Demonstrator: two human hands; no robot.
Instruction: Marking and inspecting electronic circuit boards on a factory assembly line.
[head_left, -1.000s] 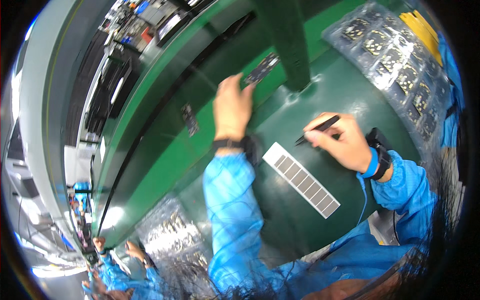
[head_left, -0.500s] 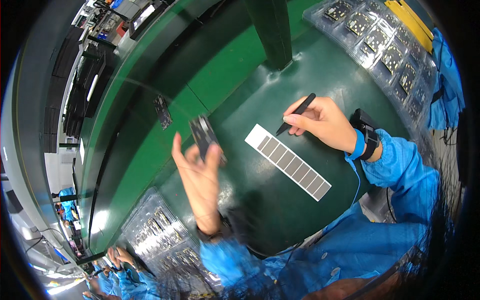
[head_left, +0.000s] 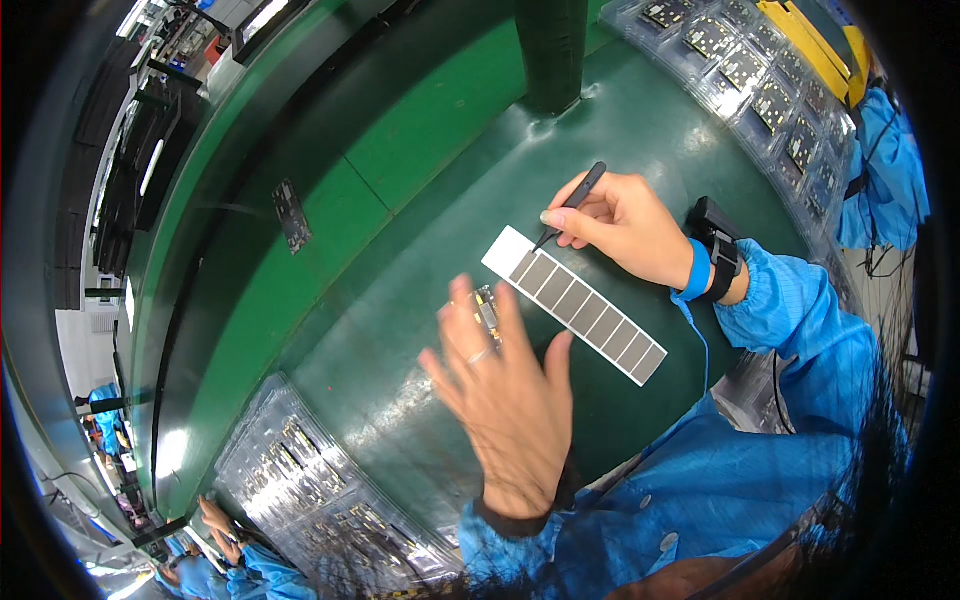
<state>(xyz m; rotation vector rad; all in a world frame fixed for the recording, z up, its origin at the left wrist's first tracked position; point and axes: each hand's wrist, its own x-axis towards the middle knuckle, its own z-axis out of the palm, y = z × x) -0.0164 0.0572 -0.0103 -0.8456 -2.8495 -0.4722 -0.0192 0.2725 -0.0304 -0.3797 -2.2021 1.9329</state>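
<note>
1. left side, far: one dark loose board (head_left: 292,216) lies by itself on the bright green strip (head_left: 420,140). flat, thin, hard-edged.
2. left side, near: a clear plastic tray (head_left: 265,405), shiny and full of little boards. looks thin enough to flex if you lift it by a corner.
3. middle: the small circuit board (head_left: 487,312) is on the dark green mat (head_left: 400,330), just left of the sticker strip, mostly hidden by fingers. i'd bet it's light and stiff, with fragile bits on its face, so grab it by the long edges. smooth mat, so it probably skates if nudged.
4. the left hand (head_left: 515,390) is over that board, palm down, fingers spread wide, not wrapped around anything. can't tell if the fingertips press on it.
5. right of that: the sticker strip (head_left: 580,305), a white backing with a row of grey rectangles, matte, lying flat. likely bendy and feather-light; hold it by the blank white end.
6. the right hand (head_left: 635,230) pinches slim black tweezers (head_left: 585,187) like a pen, tips down at the strip's far end. rigid, i guess, with delicate points.
7. right side: a soft-looking blue wrist strap (head_left: 697,270) on that arm, plus clear trays (head_left: 728,98) of boards farther off, all glare.
</note>
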